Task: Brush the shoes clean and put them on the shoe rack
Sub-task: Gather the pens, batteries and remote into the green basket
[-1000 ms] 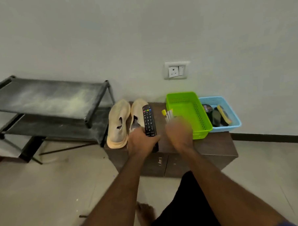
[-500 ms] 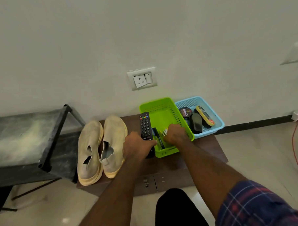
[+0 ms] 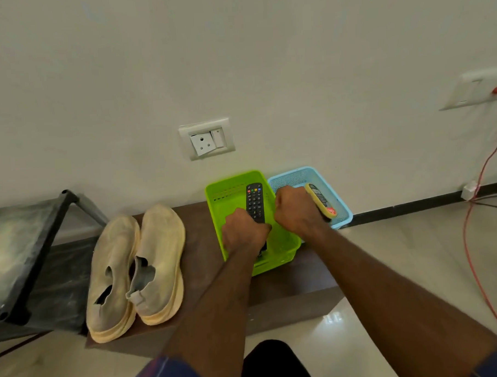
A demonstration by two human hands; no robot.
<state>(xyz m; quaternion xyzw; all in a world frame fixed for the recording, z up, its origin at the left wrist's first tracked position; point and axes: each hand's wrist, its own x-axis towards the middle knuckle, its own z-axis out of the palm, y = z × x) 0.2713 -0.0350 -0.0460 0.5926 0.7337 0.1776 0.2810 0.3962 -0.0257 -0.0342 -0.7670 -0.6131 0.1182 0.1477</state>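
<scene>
Two worn beige slip-on shoes lie side by side on the left part of a low brown bench. The dusty black shoe rack stands just left of them. My left hand grips a black remote over the green basket. My right hand is curled into a fist inside the blue basket, right beside a yellow-rimmed shoe brush lying there. Whatever is under its fingers is hidden.
A wall socket sits above the baskets. A second socket at the far right has a red cable trailing down across the tiled floor. My knee in black cloth is below the bench.
My left hand carried the remote from beside the green basket to over it. My right hand left the green basket and went into the blue one. The view shifted right.
</scene>
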